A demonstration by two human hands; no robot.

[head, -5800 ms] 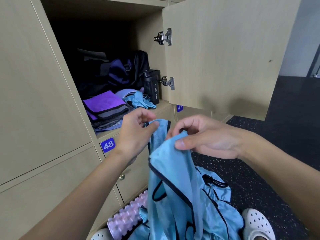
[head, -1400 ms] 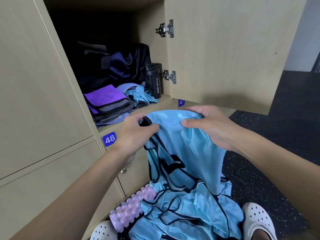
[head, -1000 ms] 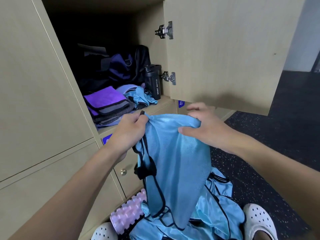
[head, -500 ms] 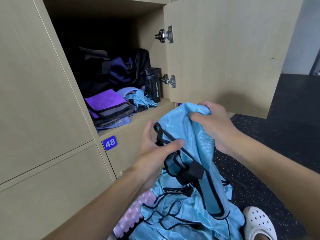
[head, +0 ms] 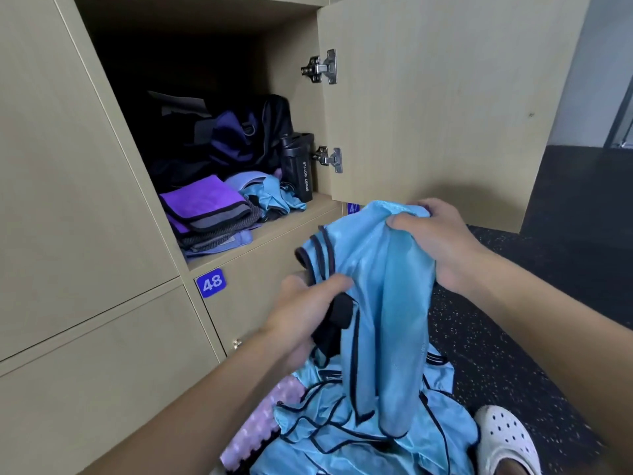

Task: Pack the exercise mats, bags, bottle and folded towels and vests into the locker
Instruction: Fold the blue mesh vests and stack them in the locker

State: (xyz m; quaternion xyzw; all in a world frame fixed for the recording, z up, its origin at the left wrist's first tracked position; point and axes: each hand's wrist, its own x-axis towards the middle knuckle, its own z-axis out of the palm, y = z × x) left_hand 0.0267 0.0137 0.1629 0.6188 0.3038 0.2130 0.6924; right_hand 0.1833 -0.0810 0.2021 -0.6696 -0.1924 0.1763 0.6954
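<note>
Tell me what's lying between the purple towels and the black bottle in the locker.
A crumpled blue vest lies between the towels and the bottle, with something pale lilac just behind it, seen in the head view.

Materials, finishes.
Sheeny mesh-cloth vest [head: 383, 269]; matt wood-grain locker door [head: 445, 97]; bright metal hinge [head: 323, 67]; black plastic bottle [head: 297, 166].

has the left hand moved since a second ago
Yes. The left hand was up against the 48 label, partly covering it; now it grips the blue vest lower and further right, label fully clear.
</note>
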